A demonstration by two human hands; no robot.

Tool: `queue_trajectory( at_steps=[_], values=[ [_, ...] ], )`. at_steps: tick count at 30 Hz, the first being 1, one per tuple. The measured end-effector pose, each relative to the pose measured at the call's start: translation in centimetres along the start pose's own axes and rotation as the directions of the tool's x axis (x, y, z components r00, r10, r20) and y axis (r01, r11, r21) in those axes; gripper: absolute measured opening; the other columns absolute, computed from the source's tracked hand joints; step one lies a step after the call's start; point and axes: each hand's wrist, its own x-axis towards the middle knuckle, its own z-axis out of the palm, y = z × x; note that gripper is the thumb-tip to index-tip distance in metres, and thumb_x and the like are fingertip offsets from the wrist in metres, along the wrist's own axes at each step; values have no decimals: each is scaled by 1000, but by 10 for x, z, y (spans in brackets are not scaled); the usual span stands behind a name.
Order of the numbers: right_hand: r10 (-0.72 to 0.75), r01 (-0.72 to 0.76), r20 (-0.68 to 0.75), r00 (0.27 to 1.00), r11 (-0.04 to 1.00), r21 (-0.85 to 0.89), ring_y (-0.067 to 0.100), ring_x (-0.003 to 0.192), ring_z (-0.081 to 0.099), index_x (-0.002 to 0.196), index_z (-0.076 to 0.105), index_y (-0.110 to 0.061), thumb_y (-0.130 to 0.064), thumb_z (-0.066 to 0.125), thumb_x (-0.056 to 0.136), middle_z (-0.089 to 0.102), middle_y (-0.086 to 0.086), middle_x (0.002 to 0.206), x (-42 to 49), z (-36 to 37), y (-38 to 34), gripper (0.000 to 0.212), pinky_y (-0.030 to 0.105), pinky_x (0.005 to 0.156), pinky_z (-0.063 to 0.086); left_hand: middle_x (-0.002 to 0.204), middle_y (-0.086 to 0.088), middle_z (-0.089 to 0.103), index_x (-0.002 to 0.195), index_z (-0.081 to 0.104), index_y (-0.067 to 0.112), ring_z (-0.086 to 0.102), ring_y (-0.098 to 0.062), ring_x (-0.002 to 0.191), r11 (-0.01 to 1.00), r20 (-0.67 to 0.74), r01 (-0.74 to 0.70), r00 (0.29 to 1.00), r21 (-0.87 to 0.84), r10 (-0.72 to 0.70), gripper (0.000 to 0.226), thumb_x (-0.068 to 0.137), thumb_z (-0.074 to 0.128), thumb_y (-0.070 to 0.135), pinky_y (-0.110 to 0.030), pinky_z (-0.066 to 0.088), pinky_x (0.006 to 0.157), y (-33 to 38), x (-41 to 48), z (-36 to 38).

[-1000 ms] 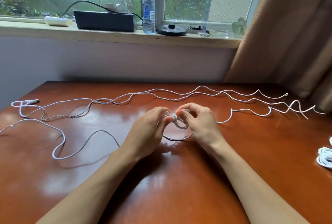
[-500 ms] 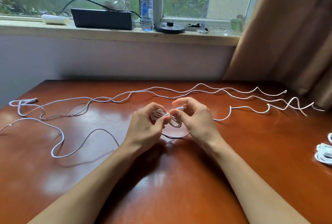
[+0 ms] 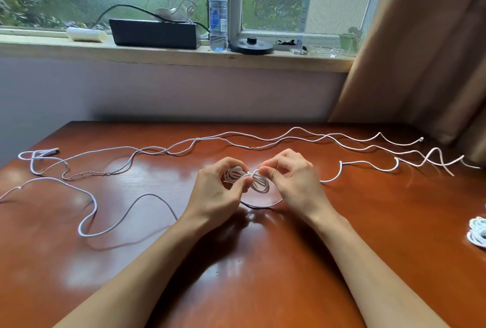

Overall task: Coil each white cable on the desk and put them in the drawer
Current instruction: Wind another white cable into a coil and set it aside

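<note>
Grip: left grip (image 3: 218, 191) and right grip (image 3: 294, 183) both pinch the small white coil (image 3: 259, 185) over the tabletop (image 3: 263, 262) centre.
Hidden: second coil (image 3: 478, 233) cut off by the right edge.
Shapes: thin, wavy loose cables (image 3: 89, 235) sprawl across glossy wood.

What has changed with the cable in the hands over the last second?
The small coil has opened from a tight bundle into loops either side of a pinched middle, as the left hand and right hand eased apart; both still grip it. The loose cables on the desk and the coiled cable at right stayed put.
</note>
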Motion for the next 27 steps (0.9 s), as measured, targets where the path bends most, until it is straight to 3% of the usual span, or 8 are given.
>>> queue_trajectory(
  at_steps=[5, 10, 16, 18, 20, 27],
  values=[
    [2, -4, 34, 999, 998, 58, 0, 83, 66, 87, 81, -22, -16, 76, 90, 72, -15, 84, -1, 0, -3, 8, 12, 76, 46, 80, 0, 74, 90, 69, 21, 73, -22, 78, 1000, -11, -4, 1000, 11, 5, 12, 80, 75, 24, -47, 59, 77, 0, 2, -1],
    [12, -20, 82, 997, 994, 105, -7, 80, 66, 88, 79, -23, -12, 70, 93, 72, -22, 81, -5, 2, -10, 16, 9, 75, 46, 79, 0, 74, 89, 69, 22, 73, -22, 76, 999, -20, 5, 1000, 33, -4, 11, 79, 74, 25, -48, 59, 74, -3, 1, -3],
    [83, -113, 135, 987, 967, 230, 13, 83, 69, 104, 73, -26, -16, 62, 98, 75, -5, 89, -6, 2, -11, 16, 30, 76, 54, 75, 1, 73, 88, 67, 23, 73, -20, 74, 999, -54, -7, 998, 38, 9, 10, 82, 74, 18, -46, 59, 73, -1, 0, -2],
    [97, -158, 203, 974, 939, 307, 20, 80, 65, 114, 68, -24, -17, 66, 93, 72, 6, 91, -7, 2, -12, 22, 27, 72, 50, 74, 1, 73, 89, 66, 22, 73, -21, 73, 999, -75, -1, 997, 32, 3, 15, 84, 75, 11, -47, 59, 73, -1, 1, -4],
    [82, -166, 256, 963, 931, 325, 16, 75, 57, 121, 63, -21, -18, 69, 85, 69, 14, 96, -8, 4, -12, 37, 23, 69, 47, 74, 1, 74, 90, 67, 23, 73, -21, 72, 1000, -95, 8, 995, 18, -7, 17, 85, 75, 9, -48, 60, 73, -2, 3, -5],
    [57, -142, 260, 964, 937, 319, 6, 74, 53, 122, 62, -16, 1, 71, 88, 70, 12, 99, -7, 5, -10, 38, 19, 67, 45, 86, -2, 77, 109, 75, 22, 74, -21, 70, 999, -39, 29, 999, -24, -30, 29, 92, 67, 0, -37, 62, 73, 2, 2, -3]
  ],
)
